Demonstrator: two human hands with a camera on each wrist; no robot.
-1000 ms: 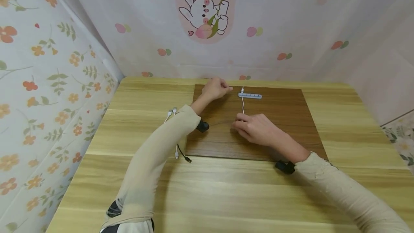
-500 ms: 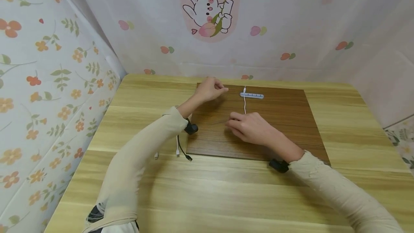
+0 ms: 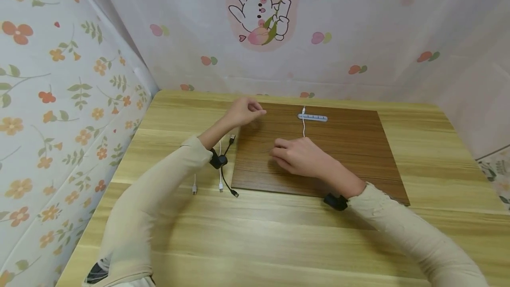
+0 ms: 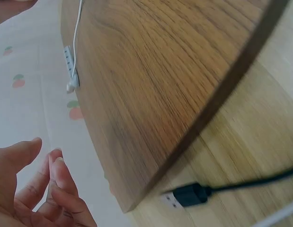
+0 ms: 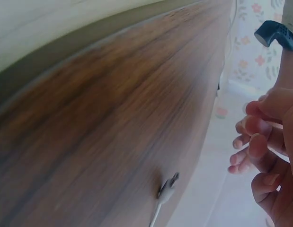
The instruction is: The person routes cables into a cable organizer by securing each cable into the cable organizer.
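White cable (image 3: 303,126) lies across the pale-blue slotted strip (image 3: 317,118) on the brown board (image 3: 358,145). Left hand (image 3: 244,112): thumb parted from bent fingers, holding nothing. Right hand (image 3: 298,156): loosely curled, nothing visible in it.

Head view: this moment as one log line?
left hand: empty | right hand: empty, over brown board | white cable: across clip strip

Soft, fairly even light fills the head view, laying a pale glare on the table (image 3: 259,234) and a faint shadow beside the left sleeve (image 3: 129,218). The left wrist view is bright, with the plug (image 4: 191,195) blurred. The right wrist view looks dimmer and hazy; the board (image 5: 108,118) bows with lens distortion, its grain smeared.
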